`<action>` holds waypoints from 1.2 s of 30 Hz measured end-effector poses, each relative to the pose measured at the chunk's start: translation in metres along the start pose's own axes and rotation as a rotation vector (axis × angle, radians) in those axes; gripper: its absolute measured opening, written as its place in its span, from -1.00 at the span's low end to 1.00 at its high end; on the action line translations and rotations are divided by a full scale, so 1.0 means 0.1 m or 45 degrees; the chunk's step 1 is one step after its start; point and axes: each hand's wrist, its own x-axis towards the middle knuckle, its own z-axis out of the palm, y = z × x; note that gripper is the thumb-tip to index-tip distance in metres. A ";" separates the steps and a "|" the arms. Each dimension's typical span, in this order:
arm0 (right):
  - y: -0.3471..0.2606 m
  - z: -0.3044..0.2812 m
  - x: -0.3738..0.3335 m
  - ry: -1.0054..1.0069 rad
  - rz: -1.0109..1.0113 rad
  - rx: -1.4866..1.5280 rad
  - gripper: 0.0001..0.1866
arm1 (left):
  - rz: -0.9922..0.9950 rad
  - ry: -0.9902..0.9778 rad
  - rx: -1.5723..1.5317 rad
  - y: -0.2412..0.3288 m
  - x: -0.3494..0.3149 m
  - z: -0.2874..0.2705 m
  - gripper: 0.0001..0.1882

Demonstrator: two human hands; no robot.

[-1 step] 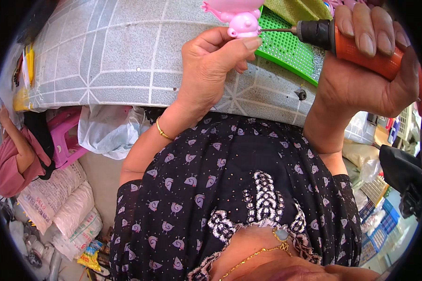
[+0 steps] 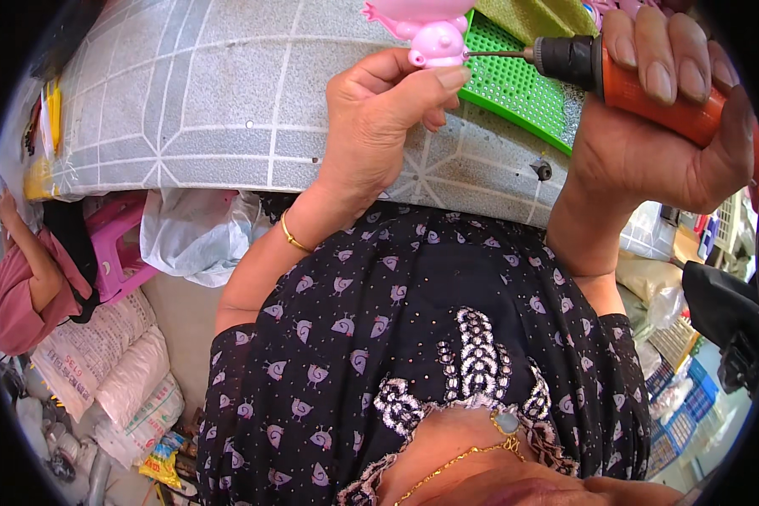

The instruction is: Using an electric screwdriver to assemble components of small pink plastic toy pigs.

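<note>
Pink toy (image 2: 437,44), cut off above; left hand (image 2: 381,105) pinches it; right hand (image 2: 641,156) grips half-hidden orange driver (image 2: 676,108).

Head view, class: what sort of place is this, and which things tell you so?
Probably a small workshop: the right hand grips an orange driver pointed at a pink figure in the left hand, a green tray sits nearby, and sacks lie on the floor.

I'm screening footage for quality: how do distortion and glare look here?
Head view: the tabletop has a bowed near edge, picture corners black; head view: glossy highlights on the pink toy; head view: no strong glare on the orange tool.
</note>
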 end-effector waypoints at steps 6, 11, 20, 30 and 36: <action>0.04 0.14 -0.04 0.039 0.010 0.013 -0.78 | -0.023 -0.012 -0.107 0.03 0.00 -0.02 -0.84; -0.04 0.06 -0.04 0.056 0.024 0.034 -0.78 | -0.015 -0.008 -0.142 0.03 -0.02 -0.04 -0.84; -0.02 0.05 -0.05 0.105 0.049 0.069 -0.77 | -0.008 -0.014 -0.159 0.02 -0.02 -0.03 -0.84; 0.05 0.14 -0.04 0.177 0.057 0.102 -0.76 | -0.018 0.002 -0.150 0.02 -0.02 0.00 -0.86; 0.13 0.20 0.00 0.200 0.042 0.153 -0.75 | 0.034 0.005 -0.170 0.00 -0.01 -0.07 -0.85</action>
